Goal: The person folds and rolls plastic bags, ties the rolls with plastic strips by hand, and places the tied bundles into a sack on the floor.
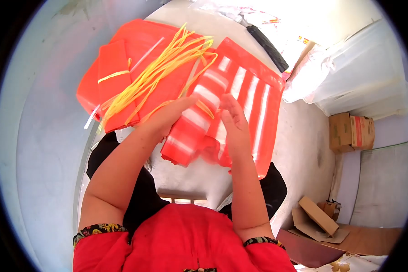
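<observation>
Red-and-white striped plastic bags [260, 118] lie spread across the middle, reaching over the near edge. My left hand [174, 111] rests at the left side of a folded striped bundle [195, 115]; most of its fingers are hidden, so its grip is unclear. On the bundle's right side is my right hand [233, 113], with fingers curved and slightly apart, near the bundle's edge. Long yellow strips [156, 68] lie over a stack of red plastic [88, 88] at the left. A small folded red piece with a yellow tie [113, 61] lies on that stack.
A black rolled item [267, 47] lies beyond the bags. Clear plastic sheeting [371, 68] hangs at the right. Cardboard boxes [342, 131] stand below it, and opened cardboard [319, 217] lies at lower right. A pale blue wall [41, 136] is on the left.
</observation>
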A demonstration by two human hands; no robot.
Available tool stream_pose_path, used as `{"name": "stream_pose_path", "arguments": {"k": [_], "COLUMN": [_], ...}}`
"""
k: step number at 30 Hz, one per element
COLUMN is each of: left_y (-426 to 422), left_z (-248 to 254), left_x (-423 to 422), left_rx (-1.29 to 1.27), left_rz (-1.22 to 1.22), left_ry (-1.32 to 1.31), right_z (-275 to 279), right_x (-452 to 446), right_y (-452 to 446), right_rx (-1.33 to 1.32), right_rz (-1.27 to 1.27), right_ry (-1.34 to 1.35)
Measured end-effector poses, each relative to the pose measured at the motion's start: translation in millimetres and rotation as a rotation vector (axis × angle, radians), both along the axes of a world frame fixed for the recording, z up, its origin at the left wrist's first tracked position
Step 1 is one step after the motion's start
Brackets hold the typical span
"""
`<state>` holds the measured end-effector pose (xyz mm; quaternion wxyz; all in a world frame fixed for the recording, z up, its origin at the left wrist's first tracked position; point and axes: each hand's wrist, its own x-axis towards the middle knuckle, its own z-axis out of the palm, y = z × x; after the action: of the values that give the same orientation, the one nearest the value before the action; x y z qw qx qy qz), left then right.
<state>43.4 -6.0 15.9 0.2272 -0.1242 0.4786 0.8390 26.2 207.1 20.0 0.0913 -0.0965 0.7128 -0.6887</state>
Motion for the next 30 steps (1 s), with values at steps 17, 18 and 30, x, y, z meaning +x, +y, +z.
{"name": "stream_pose_path", "arguments": {"k": [17, 18, 30], "left_y": [78, 80, 78], "left_z": [-64, -42, -31], "left_x": [-22, -15, -14], "left_rx": [-0.261, -0.061, -0.146], "left_rz": [-0.258, -0.235, -0.376], "left_ry": [0.366, 0.31, 0.156], "right_z": [-5, -12, -52], "right_x": [-3, -4, 6], "right_y": [53, 69, 105], "right_rx": [-0.129, -0.053, 0.097], "right_rz": [-0.517, -0.483, -0.45], "right_ry": [0.074, 0.051, -0.059]}}
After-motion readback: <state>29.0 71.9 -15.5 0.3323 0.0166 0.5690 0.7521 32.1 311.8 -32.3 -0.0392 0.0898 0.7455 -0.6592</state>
